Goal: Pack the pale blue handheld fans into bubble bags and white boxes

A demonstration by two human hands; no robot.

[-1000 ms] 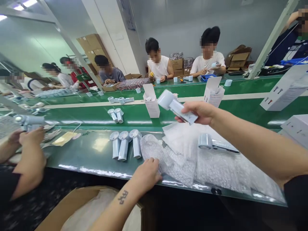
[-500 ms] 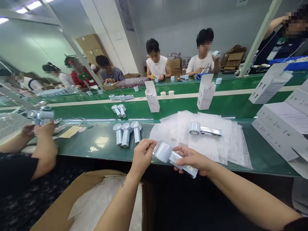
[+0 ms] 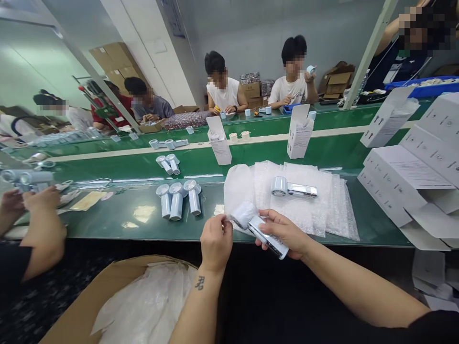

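Note:
My right hand [image 3: 281,231] is wrapped round the shiny handle of a light-blue handheld fan [image 3: 267,235], its head tilted up to the left. Whitish, see-through plastic film [image 3: 246,211] covers the fan's head. At the head's left side my left hand [image 3: 217,239] is closed in a pinch on the film's edge; the fingertips partly hide it. Just beyond lies a stack of bubble-wrap bags [image 3: 304,215], with another handheld fan [image 3: 294,187] resting on top. To the left, several blue fans [image 3: 176,200] lie side by side on the green bench.
A carton [image 3: 82,301] full of clear bags stands below the bench edge. White boxes [image 3: 390,181] are piled at right; open boxes [image 3: 219,141] stand along the green conveyor [image 3: 258,152]. A co-worker's hands [image 3: 39,203] hold fans at left. Other people sit across.
The fan in my right hand has turned, so the lettering on its handle no longer shows. My left hand has rotated and stays at the fan's head. The view has shifted slightly right.

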